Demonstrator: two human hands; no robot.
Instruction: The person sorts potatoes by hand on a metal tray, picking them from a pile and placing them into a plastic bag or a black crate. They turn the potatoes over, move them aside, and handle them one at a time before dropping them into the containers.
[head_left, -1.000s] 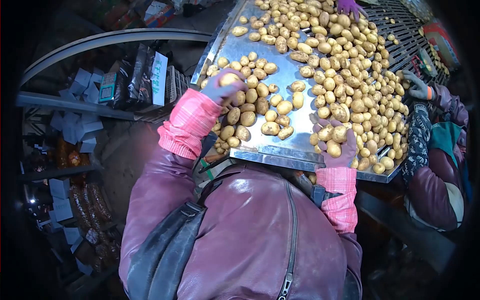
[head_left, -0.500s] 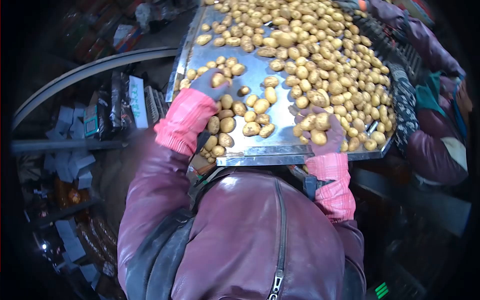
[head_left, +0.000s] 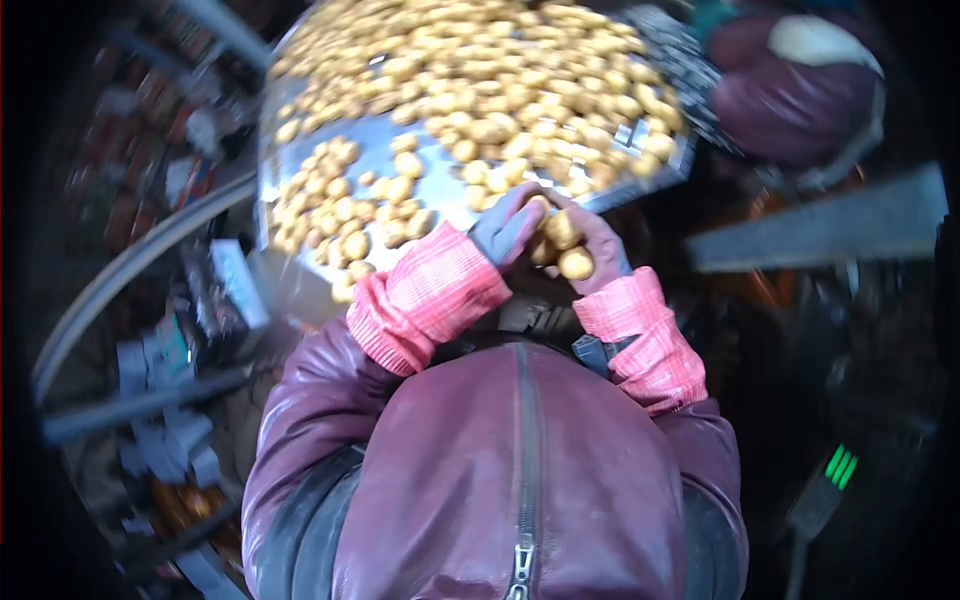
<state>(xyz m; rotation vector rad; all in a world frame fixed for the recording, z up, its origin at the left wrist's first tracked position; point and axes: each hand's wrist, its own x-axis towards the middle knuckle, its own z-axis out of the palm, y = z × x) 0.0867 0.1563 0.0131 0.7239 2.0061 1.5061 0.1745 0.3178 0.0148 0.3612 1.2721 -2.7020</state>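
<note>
Several yellow potatoes [head_left: 563, 230] are bunched between my two gloved hands, just off the near edge of the metal table [head_left: 378, 140]. My right hand [head_left: 602, 246] is closed around them from the right, its thumb side toward me. From the left, my left hand [head_left: 505, 226] in a grey glove presses its curled fingers against the same bunch. Its fingertips are partly hidden behind the potatoes. A large heap of potatoes [head_left: 480, 75] covers the far and right part of the table, and a smaller group [head_left: 335, 195] lies on the left.
A co-worker's dark red sleeve [head_left: 790, 90] and a patterned sleeve [head_left: 675, 70] are at the table's right side. A curved rail [head_left: 130, 265] runs along the left. A grey beam [head_left: 820, 225] juts in at the right. The view is blurred by motion.
My view has turned, so the table sits further left and up. My left hand has come away from the left group to meet my right hand, which still holds potatoes.
</note>
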